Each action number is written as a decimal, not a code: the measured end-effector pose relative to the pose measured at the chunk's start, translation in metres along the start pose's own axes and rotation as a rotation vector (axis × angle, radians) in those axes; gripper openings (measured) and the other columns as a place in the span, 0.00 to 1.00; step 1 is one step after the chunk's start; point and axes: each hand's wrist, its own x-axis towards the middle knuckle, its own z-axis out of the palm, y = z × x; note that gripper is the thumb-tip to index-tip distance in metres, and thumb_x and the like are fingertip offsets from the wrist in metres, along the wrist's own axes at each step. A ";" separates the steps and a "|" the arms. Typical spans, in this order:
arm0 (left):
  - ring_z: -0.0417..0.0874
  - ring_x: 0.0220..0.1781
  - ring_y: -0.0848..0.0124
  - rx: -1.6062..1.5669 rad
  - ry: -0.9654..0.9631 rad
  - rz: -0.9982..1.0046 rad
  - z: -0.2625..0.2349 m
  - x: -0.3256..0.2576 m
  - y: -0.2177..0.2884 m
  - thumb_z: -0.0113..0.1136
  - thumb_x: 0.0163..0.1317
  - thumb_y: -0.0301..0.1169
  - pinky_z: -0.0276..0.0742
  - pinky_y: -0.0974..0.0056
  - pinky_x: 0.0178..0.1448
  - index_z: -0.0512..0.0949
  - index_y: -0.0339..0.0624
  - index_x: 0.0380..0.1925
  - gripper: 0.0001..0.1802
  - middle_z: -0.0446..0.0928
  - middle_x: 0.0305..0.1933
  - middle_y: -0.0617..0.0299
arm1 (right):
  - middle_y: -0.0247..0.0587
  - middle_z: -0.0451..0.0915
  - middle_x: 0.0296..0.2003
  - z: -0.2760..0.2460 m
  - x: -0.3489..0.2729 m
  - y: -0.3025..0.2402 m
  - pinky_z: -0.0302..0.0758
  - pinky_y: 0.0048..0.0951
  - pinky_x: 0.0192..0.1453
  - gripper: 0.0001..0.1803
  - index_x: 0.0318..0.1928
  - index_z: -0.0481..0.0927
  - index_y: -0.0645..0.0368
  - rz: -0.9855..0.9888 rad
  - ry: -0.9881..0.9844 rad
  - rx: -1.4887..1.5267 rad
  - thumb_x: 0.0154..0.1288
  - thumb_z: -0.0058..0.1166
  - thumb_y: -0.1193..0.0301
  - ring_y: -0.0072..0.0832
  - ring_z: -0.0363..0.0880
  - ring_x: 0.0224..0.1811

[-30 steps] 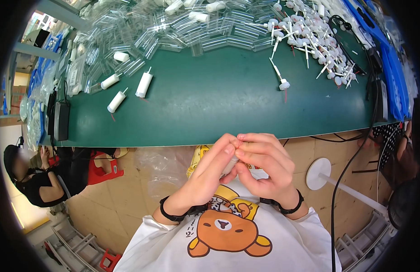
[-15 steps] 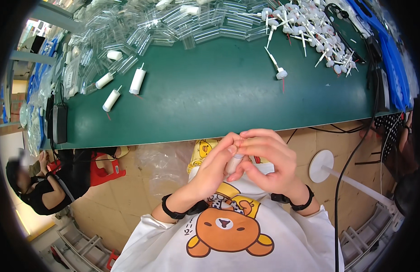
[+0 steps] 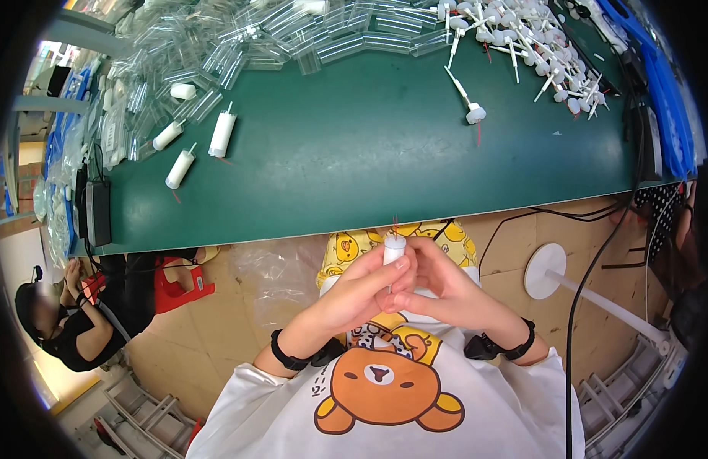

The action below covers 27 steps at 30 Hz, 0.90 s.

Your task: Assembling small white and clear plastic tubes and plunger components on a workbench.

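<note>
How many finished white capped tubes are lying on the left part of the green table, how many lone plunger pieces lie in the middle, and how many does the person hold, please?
White capped tubes lying at left: 4
Lone white plunger piece on the green table: 1
White tube held between left hand and right hand, tube at: 1
Total: 6

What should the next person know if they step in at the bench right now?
Left hand and right hand: together in front of the chest, both closed on one small white tube, its top end poking up between the fingers.
On the green table: three white tubes lying at the left, clear sleeves heaped along the far edge, a pile of white stemmed caps at far right, one stemmed cap lying apart.
Done: three tubes set down.
Left: the piece in hand, plus the large heaps.
</note>
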 end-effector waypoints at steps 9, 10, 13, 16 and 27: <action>0.59 0.28 0.79 0.014 0.074 0.025 -0.001 0.010 -0.002 0.43 0.70 0.40 0.58 0.73 0.33 0.64 0.45 0.29 0.13 0.60 0.26 0.71 | 0.37 0.68 0.49 0.023 0.018 0.006 0.67 0.24 0.56 0.31 0.58 0.58 0.64 0.070 0.146 0.189 0.58 0.59 0.74 0.21 0.68 0.53; 0.59 0.28 0.79 0.035 0.071 0.039 -0.001 0.010 0.000 0.43 0.70 0.40 0.58 0.73 0.33 0.64 0.45 0.29 0.13 0.60 0.26 0.71 | 0.37 0.68 0.49 0.025 0.020 0.006 0.68 0.24 0.55 0.31 0.58 0.59 0.63 0.049 0.162 0.185 0.57 0.59 0.75 0.22 0.68 0.53; 0.60 0.30 0.80 0.056 0.017 0.068 -0.005 0.012 0.002 0.43 0.70 0.38 0.60 0.74 0.35 0.65 0.44 0.31 0.11 0.61 0.27 0.70 | 0.38 0.69 0.48 0.034 0.023 0.007 0.69 0.26 0.54 0.29 0.56 0.60 0.63 0.012 0.239 0.242 0.56 0.59 0.75 0.23 0.70 0.52; 0.61 0.31 0.80 0.073 -0.004 0.053 -0.010 0.011 0.006 0.43 0.71 0.36 0.61 0.74 0.37 0.66 0.43 0.32 0.10 0.62 0.28 0.71 | 0.39 0.70 0.47 0.041 0.028 0.006 0.70 0.27 0.54 0.28 0.55 0.61 0.63 0.003 0.285 0.275 0.56 0.59 0.75 0.24 0.71 0.51; 0.60 0.28 0.79 0.151 0.096 -0.054 -0.009 0.009 0.017 0.48 0.68 0.39 0.59 0.72 0.33 0.68 0.40 0.30 0.14 0.63 0.26 0.70 | 0.43 0.73 0.46 0.041 0.035 0.011 0.71 0.29 0.52 0.25 0.52 0.61 0.65 -0.032 0.309 0.240 0.57 0.57 0.74 0.27 0.73 0.49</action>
